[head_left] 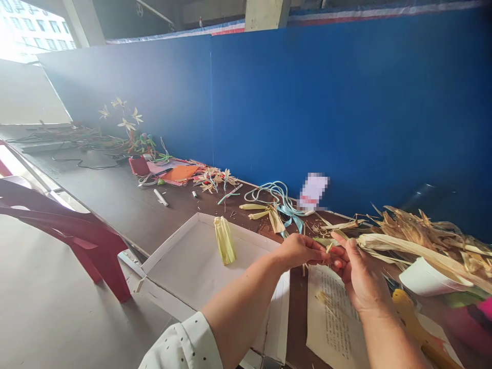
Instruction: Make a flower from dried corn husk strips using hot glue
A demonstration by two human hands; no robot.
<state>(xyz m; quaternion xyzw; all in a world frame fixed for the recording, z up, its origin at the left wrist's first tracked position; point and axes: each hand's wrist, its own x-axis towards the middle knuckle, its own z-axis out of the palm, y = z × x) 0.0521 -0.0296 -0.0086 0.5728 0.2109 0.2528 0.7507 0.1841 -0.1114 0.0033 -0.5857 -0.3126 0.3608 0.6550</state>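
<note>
Over the table, my left hand [302,252] is closed in a pinch, its fingertips meeting those of my right hand. Between them a small pale piece of corn husk [329,248] sticks up; its lower part is hidden by the fingers. My right hand [359,274] has its fingers curled around that piece, with the thumb raised. A folded yellow-green corn husk [225,243] lies in the white cardboard tray [169,256] left of my hands. Below my right hand is a printed sheet [338,333] with husk shreds on it.
Dried husks [426,230] and a tipped white cup [426,279] lie at right, near a yellow object [403,305]. Light-blue cord [269,190], husk flowers [215,179] and a red thread spool [139,165] line the blue partition [326,102]. A red chair [84,230] stands left.
</note>
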